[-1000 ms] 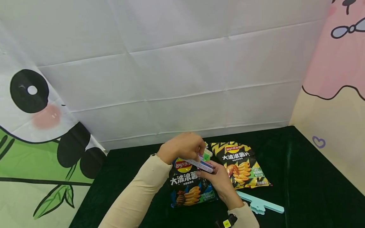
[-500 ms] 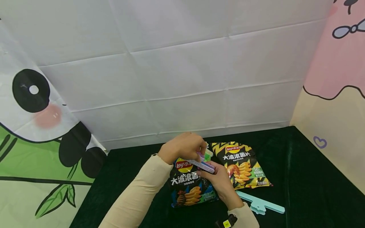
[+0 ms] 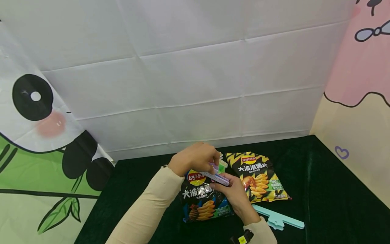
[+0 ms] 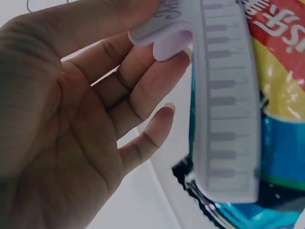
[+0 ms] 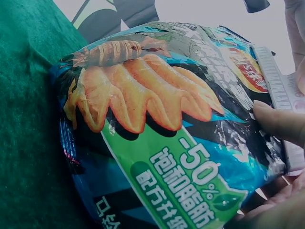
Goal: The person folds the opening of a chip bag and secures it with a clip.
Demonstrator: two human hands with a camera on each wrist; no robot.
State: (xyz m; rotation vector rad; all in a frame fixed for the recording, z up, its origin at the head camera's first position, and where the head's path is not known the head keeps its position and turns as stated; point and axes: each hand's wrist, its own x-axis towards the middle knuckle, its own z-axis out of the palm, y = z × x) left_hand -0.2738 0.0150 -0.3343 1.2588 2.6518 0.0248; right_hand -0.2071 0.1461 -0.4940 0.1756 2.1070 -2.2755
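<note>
purple plastic makes the long clip [image 3: 220,179], which has marks like piano keys and lies across the upper end of the blue bag [image 3: 205,205] of chips. the left hand [image 3: 195,157] pinches the handle [image 4: 167,16] of this clip: its thumb [image 4: 95,19] is on the front side, and the little finger [image 4: 157,126] stays apart from the clip. whether the two halves of the clip are closed on the bag, i cannot tell. the right hand [image 3: 236,191] grips the blue bag near its upper right corner, with the thumb [image 5: 276,121] on the printed front, just beside the clip. next to this bag, on its right, the yellow bag [image 3: 259,176] lies face up on the counter [image 3: 329,189], which is covered with dark green cloth. below the yellow bag lies a turquoise clip [image 3: 283,218], and its left end is partly hidden by the right arm. a green and white object [image 3: 223,165] shows behind the hands, too covered to be recognised. both sleeves [image 3: 146,206] are cream, and a black device [image 3: 242,239] with a yellow label is at the right wrist. white cloth [image 3: 189,78] hangs behind the counter.
</note>
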